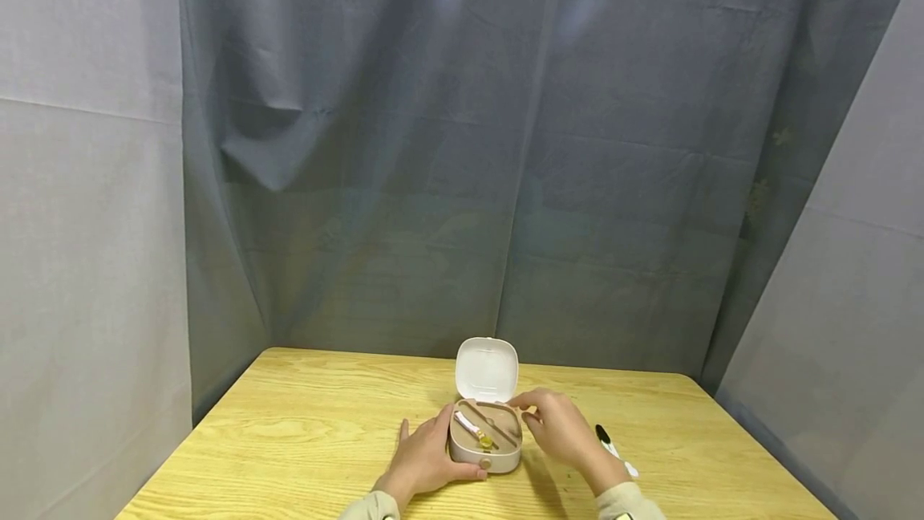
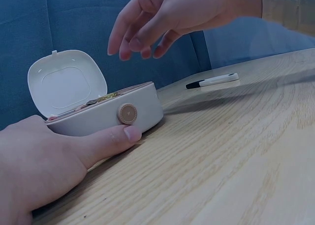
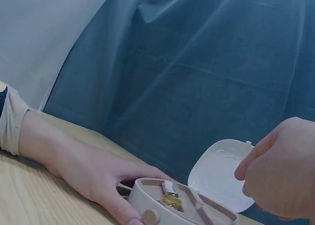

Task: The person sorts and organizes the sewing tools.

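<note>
A small white storage box [image 1: 507,464] with a beige divided inside stands on the table, its white lid [image 1: 487,369] raised at the back. Round its left side curves my left hand [image 1: 426,456], gripping it; the thumb [image 2: 115,139] presses along the front below a round tan button [image 2: 127,113]. In the front compartment lies a small white strip-like item [image 1: 469,425] with a round gold-coloured end [image 3: 172,202]. My right hand [image 1: 559,428] hovers at the box's back right corner, near the lid, fingers loosely bent downward with nothing visible between them.
Right of the box, past my right wrist, a slim black-and-white pen-like item [image 2: 212,80] lies on the wooden table [image 1: 325,392]. Dark cloth [image 1: 462,183] hangs behind the table, with pale cloth [image 1: 87,263] at the sides.
</note>
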`<state>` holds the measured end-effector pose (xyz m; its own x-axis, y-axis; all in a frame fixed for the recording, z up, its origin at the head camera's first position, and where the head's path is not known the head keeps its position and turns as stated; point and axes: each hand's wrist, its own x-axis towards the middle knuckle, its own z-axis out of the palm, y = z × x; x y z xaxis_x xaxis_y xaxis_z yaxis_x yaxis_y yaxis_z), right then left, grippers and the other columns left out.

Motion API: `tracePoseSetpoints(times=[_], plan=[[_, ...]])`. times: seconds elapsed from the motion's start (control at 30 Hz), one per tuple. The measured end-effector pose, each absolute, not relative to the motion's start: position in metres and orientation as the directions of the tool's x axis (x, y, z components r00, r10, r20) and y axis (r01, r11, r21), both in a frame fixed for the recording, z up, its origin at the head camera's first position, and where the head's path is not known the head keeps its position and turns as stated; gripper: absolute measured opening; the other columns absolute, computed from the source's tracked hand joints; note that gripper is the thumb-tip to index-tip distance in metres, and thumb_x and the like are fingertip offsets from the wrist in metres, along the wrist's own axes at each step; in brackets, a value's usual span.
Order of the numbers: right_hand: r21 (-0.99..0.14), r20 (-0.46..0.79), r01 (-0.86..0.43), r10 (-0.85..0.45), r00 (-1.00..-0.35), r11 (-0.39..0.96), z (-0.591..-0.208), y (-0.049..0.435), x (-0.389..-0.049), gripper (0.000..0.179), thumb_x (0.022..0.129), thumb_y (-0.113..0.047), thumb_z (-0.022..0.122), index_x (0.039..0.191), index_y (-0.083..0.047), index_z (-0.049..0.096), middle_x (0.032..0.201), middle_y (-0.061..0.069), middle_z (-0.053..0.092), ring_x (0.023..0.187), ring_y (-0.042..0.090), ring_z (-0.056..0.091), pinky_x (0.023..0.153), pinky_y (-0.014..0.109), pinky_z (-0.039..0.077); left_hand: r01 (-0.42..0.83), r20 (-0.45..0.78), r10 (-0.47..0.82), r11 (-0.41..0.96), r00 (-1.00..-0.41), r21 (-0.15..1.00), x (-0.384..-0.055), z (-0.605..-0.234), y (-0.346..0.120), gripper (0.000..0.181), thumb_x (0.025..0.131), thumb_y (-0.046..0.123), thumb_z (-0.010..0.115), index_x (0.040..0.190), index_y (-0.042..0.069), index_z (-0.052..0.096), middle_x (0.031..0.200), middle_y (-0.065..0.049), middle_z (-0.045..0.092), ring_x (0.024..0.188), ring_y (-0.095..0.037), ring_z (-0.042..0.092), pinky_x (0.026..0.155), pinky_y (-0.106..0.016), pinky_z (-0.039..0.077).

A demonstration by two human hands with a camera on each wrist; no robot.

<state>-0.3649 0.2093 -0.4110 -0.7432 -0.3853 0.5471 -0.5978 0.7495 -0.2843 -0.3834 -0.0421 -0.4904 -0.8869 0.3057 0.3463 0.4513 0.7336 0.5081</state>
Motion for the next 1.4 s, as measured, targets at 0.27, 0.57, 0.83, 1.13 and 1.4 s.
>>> tracePoseSetpoints(times=[0.27, 0.57, 0.83, 1.13, 1.4], plan=[[-0.32, 0.566, -0.579, -0.338, -0.752, 0.75, -0.41, 0.222, -0.367, 0.025, 0.086, 0.009, 0.074, 0.105, -0.007, 0.078, 0.098, -0.001, 0.074, 0.075, 0.007, 0.061, 0.065, 0.03, 0.054, 0.449, 0.348, 0.301, 0.732, -0.888, 0.512, -0.385, -0.492, -0.042, 0.123, 0.066, 0.081, 0.08, 0.157, 0.01, 0.039, 0.142, -0.01, 0.061, 0.129, -0.034, 0.057, 0.108, -0.082, 0.013], [-0.338, 0.575, -0.565, -0.31, -0.757, 0.752, -0.412, 0.228, -0.369, 0.025, 0.086, 0.009, 0.074, 0.102, -0.009, 0.078, 0.093, -0.006, 0.072, 0.073, 0.006, 0.06, 0.065, 0.029, 0.053, 0.439, 0.341, 0.294, 0.735, -0.893, 0.516, -0.389, -0.497, -0.042, 0.122, 0.065, 0.084, 0.077, 0.157, 0.013, 0.04, 0.142, -0.008, 0.061, 0.129, -0.032, 0.057, 0.108, -0.082, 0.014], [-0.357, 0.564, -0.529, -0.274, -0.779, 0.77, -0.414, 0.238, -0.372, 0.024, 0.088, 0.007, 0.074, 0.103, -0.011, 0.078, 0.092, -0.004, 0.072, 0.07, 0.003, 0.058, 0.063, 0.029, 0.052, 0.442, 0.339, 0.299, 0.736, -0.892, 0.513, -0.388, -0.495, -0.042, 0.122, 0.065, 0.083, 0.078, 0.157, 0.012, 0.039, 0.142, -0.009, 0.061, 0.129, -0.034, 0.057, 0.108, -0.082, 0.014], [-0.401, 0.525, -0.462, -0.215, -0.824, 0.791, -0.412, 0.248, -0.372, 0.023, 0.088, 0.005, 0.075, 0.103, -0.012, 0.078, 0.094, -0.002, 0.072, 0.072, 0.008, 0.061, 0.066, 0.033, 0.054, 0.444, 0.339, 0.302, 0.734, -0.891, 0.514, -0.386, -0.493, -0.042, 0.123, 0.066, 0.081, 0.079, 0.157, 0.011, 0.038, 0.142, -0.01, 0.061, 0.129, -0.035, 0.057, 0.108, -0.083, 0.013], [-0.447, 0.503, -0.402, -0.147, -0.851, 0.799, -0.414, 0.263, -0.374, 0.02, 0.091, 0.002, 0.075, 0.106, -0.009, 0.078, 0.098, 0.005, 0.073, 0.08, 0.019, 0.068, 0.071, 0.043, 0.057, 0.441, 0.334, 0.301, 0.735, -0.893, 0.516, -0.385, -0.493, -0.042, 0.122, 0.066, 0.081, 0.079, 0.157, 0.011, 0.038, 0.143, -0.009, 0.061, 0.129, -0.034, 0.057, 0.108, -0.083, 0.012]])
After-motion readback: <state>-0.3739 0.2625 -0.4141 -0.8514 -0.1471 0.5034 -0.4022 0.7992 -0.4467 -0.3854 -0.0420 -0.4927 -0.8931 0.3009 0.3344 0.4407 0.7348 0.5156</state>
